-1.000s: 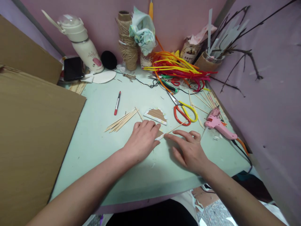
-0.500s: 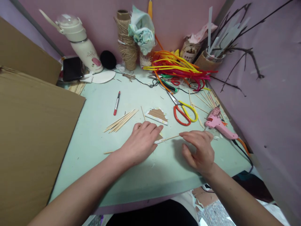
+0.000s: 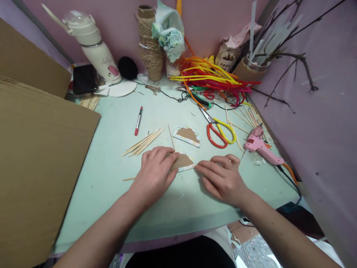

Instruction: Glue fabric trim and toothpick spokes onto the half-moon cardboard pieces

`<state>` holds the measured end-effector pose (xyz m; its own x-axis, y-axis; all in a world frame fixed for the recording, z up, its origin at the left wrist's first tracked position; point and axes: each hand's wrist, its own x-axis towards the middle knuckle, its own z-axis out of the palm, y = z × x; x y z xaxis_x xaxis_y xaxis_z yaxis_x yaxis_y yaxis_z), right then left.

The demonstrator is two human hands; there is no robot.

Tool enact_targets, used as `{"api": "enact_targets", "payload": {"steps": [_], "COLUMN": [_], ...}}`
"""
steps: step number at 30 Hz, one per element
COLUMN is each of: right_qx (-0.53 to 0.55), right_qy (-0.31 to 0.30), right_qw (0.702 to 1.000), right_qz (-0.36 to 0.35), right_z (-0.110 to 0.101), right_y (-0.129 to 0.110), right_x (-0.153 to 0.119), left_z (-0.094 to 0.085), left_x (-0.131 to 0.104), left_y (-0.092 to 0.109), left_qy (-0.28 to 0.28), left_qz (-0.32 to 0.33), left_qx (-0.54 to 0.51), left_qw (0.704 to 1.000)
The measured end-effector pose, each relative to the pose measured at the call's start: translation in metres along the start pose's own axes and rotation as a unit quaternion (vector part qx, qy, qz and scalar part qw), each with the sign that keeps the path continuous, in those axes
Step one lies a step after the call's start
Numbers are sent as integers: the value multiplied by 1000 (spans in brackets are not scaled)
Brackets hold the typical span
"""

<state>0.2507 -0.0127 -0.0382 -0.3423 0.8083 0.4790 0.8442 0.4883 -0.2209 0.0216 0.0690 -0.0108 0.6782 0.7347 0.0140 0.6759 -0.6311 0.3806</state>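
Observation:
A half-round cardboard piece (image 3: 184,160) with a pale patterned cloth edge lies flat on the table. My left hand (image 3: 156,169) holds down its left part, index finger and thumb on either side. At its right corner, the outstretched fingertips of my right hand (image 3: 221,176) touch the edge; the thumb sits lower, apart. A matching half-round piece (image 3: 187,135) lies just beyond. One thin wooden stick (image 3: 171,137) stands out past my left fingertips, and the end of another stick (image 3: 128,179) shows left of that hand. Whatever lies under the fingers is hidden.
Left of centre are a bundle of sticks (image 3: 143,143) and a red marker (image 3: 138,121). Scissors (image 3: 221,132) and a pink glue gun (image 3: 263,146) lie to the right. Behind are pipe cleaners (image 3: 214,76), twine (image 3: 150,48) and a bottle (image 3: 99,56). Cardboard (image 3: 41,167) stands at left.
My left hand has slid left, uncovering more of the near cardboard piece. My right hand has moved left to its corner, and the thin stick between them no longer shows.

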Motion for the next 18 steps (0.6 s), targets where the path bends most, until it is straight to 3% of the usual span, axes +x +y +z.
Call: {"api": "enact_targets", "payload": {"steps": [5, 10, 18], "right_qx": [4, 4, 5], "right_qy": [8, 13, 21], "right_qw": [1000, 999, 999], "right_qz": [17, 31, 28], "right_z": [1, 2, 1], "right_y": [0, 0, 1], "right_x": [0, -1, -3], "left_z": [2, 5, 8], "left_x": [3, 7, 6], "left_y": [-3, -3, 0], "left_qy": [-6, -38, -17], "left_qz": [-40, -30, 2], "left_qx": [9, 3, 8], "left_qw": [999, 999, 1000]}}
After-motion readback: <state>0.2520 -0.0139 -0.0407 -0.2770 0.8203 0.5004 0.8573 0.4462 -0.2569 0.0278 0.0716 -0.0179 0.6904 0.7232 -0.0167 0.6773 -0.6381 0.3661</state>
